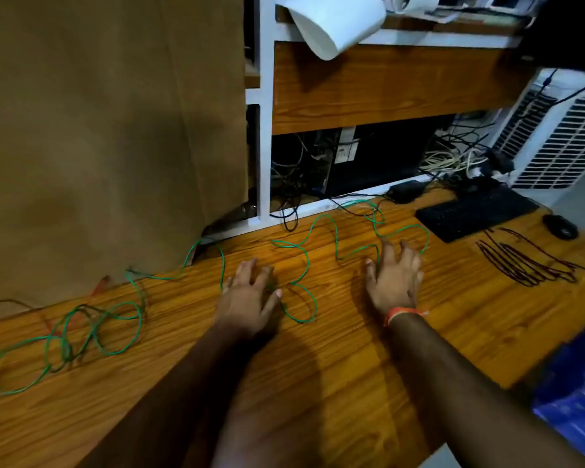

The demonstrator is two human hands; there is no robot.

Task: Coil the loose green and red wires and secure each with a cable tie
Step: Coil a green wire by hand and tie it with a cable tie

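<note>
Head view: the green wire [304,261] sprawls uncoiled in loose loops across the wooden table [436,332]. The left hand [250,295] lies flat with fingers spread on a middle loop. The right hand [395,278] rests open, fingers straight, over another strand. The red wire [527,265] lies bunched well right of both hands, beside a keyboard [477,211].

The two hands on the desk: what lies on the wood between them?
In the head view, a stretch of the green wire loops between the left hand and the right hand; otherwise only bare desk shows there.
</note>
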